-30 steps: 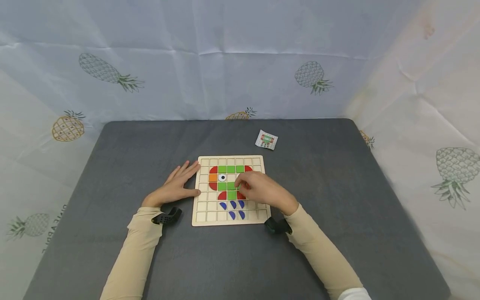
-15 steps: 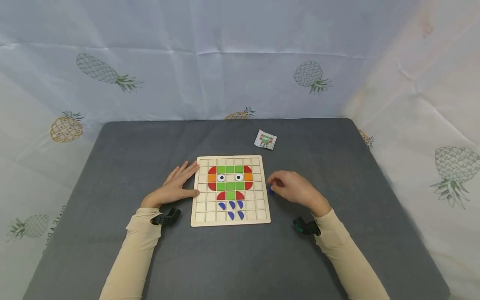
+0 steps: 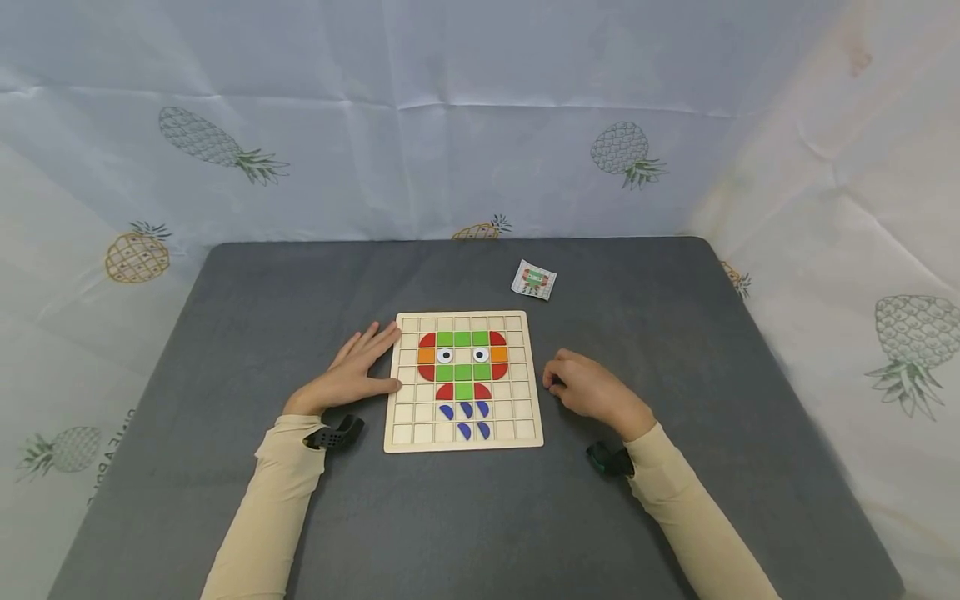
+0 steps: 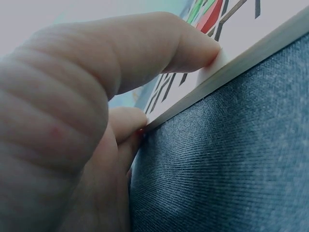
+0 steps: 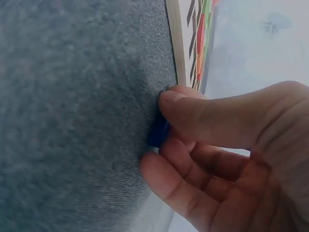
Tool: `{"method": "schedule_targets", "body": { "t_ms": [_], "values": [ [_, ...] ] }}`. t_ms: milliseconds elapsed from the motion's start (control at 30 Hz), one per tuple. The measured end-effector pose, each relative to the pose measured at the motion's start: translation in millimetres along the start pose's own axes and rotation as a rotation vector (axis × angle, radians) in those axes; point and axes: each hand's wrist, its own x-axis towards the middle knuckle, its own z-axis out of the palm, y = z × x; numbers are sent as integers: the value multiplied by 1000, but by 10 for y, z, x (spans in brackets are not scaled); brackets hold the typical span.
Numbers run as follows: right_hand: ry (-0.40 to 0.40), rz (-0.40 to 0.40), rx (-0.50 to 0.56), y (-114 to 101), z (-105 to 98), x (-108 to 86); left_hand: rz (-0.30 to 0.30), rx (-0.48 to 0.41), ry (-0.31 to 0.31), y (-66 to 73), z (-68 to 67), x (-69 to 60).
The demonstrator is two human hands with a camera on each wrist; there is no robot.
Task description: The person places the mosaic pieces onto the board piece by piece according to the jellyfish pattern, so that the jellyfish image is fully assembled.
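Observation:
A wooden grid board [image 3: 402,421] lies on the table with coloured tiles in its cells. Red, green and orange tiles and two eye tiles [image 3: 445,355] form a face-like pattern. Below it sit several blue half-moon tiles [image 3: 465,431]. My left hand [image 3: 347,377] rests at the board's left edge, fingers spread, thumb [image 4: 205,50] on the rim. Just right of the board, my right hand [image 3: 596,392] pinches a small blue tile [image 5: 158,130] low at the tabletop. Fingers cover part of this tile in the right wrist view, and it is hidden in the head view.
A small printed card [image 3: 534,280] with a similar coloured pattern lies behind the board, a bit to the right. The dark grey table [image 3: 465,525] meets a pineapple-print cloth [image 3: 420,175] at its back.
My right hand has moved off the board to its right side, uncovering the second eye tile. There its fingers have closed around a blue tile. My left hand has stayed put.

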Motion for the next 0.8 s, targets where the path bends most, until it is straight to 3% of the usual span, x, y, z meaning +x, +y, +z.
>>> {"method": "schedule_targets", "body": {
  "t_ms": [333,567,700,800],
  "values": [
    [-47,40,33,22,-62,-3,-7,1,-1,-2,6,5],
    [38,-65,145,-66,-197,53,-5,2,-4,-5,10,6],
    [87,-120,197,-226,-273,110,-3,0,-3,-15,16,7],
    [71,-166,216,-394,-287,181,3,0,3,-15,16,12]
  ]
}}
